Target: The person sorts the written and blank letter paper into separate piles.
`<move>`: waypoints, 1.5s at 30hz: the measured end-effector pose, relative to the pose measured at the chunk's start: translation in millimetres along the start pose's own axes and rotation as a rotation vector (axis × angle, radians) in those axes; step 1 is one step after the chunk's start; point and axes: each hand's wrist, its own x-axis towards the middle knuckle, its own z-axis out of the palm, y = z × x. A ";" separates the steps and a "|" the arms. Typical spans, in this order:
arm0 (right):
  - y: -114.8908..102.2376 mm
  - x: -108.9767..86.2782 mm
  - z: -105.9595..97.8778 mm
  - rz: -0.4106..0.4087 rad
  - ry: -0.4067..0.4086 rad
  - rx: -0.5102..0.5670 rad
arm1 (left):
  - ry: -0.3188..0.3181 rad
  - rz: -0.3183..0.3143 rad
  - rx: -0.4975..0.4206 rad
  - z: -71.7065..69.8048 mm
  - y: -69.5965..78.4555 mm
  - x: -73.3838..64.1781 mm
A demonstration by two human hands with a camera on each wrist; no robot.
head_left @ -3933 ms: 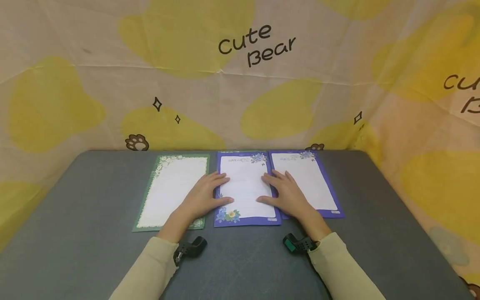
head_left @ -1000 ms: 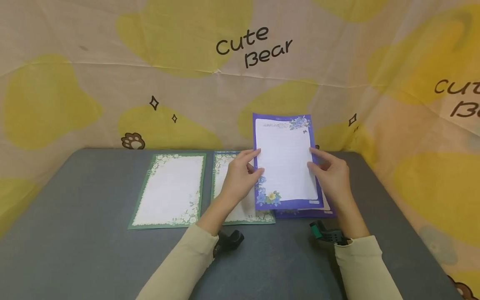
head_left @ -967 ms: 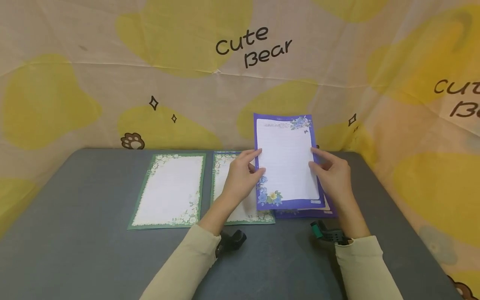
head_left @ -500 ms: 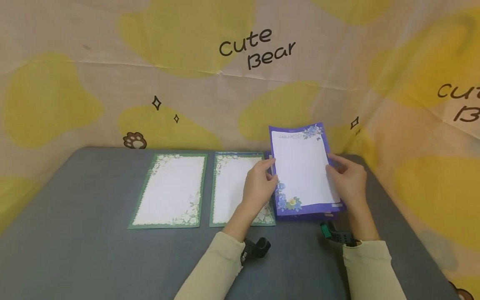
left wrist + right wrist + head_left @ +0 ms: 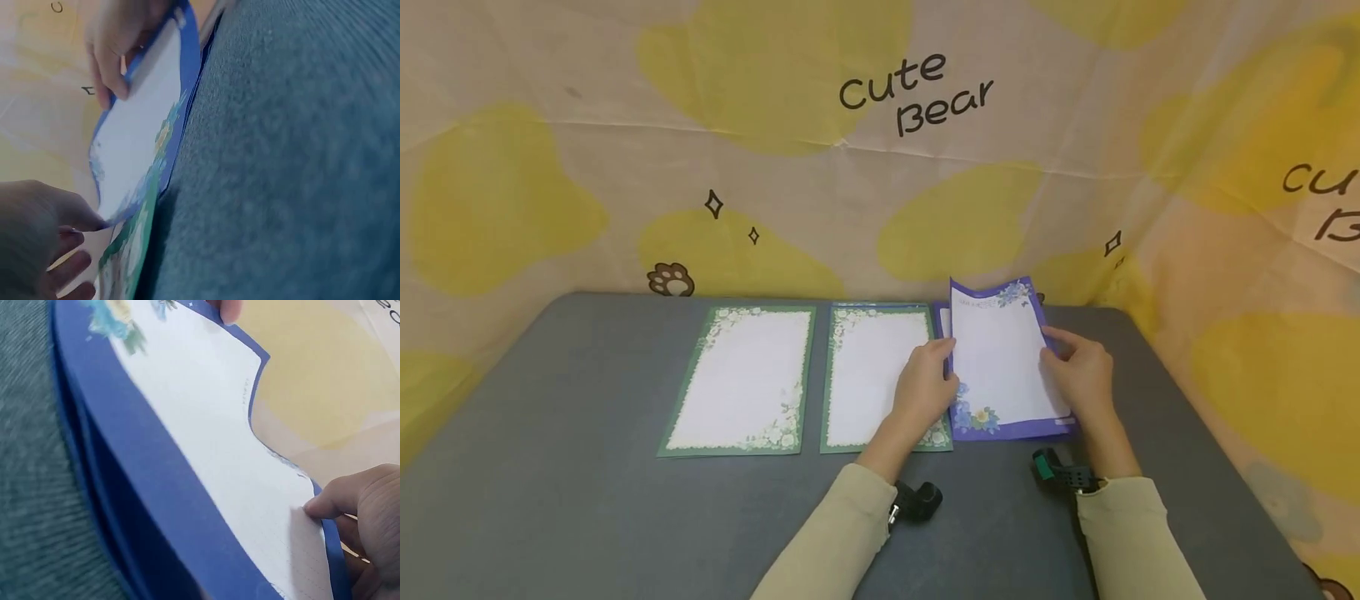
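Observation:
A blue-purple bordered sheet of letter paper [image 5: 1003, 358] with printed flowers is held over a similar purple sheet [image 5: 940, 315] at the right of the row. My left hand [image 5: 921, 383] pinches its left edge between thumb and fingers; my right hand [image 5: 1086, 375] pinches the right edge. In the right wrist view the sheet [image 5: 206, 419] bows along its top edge, and its near border stands slightly above the purple layer beneath. Beside it lies a green-bordered sheet [image 5: 876, 367], partly covered by my left hand. Most of the lower purple sheet is hidden.
Another green-bordered sheet [image 5: 745, 375] lies flat farther left on the dark grey table [image 5: 587, 500]. A yellow-patterned cloth [image 5: 775, 83] hangs behind the table and along its right side. Each wrist wears a black band with a camera.
The purple sheet was lifted off the middle green-bordered sheet and carried right. Over the last half second both hands have lowered it onto or close above the other purple sheet.

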 end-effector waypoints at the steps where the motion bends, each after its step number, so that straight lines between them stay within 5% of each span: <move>1: 2.0 -0.2 1.5 -0.001 -0.008 -0.003 | -0.002 0.010 0.023 1.0 -1.3 0.5; 13: 18.7 -6.0 11.8 0.072 -0.131 -0.035 | -0.048 0.071 0.216 4.0 -9.3 0.6; 25: 27.9 -11.6 23.4 0.014 -0.050 -0.131 | -0.091 0.073 0.275 8.4 -12.8 -1.3; 38: 28.7 -11.9 28.6 -0.032 -0.009 -0.121 | -0.036 0.076 0.194 4.2 -12.5 -1.9; 45: 32.0 -12.1 28.0 -0.029 -0.021 -0.125 | -0.057 0.047 0.093 -22.0 -13.5 -10.4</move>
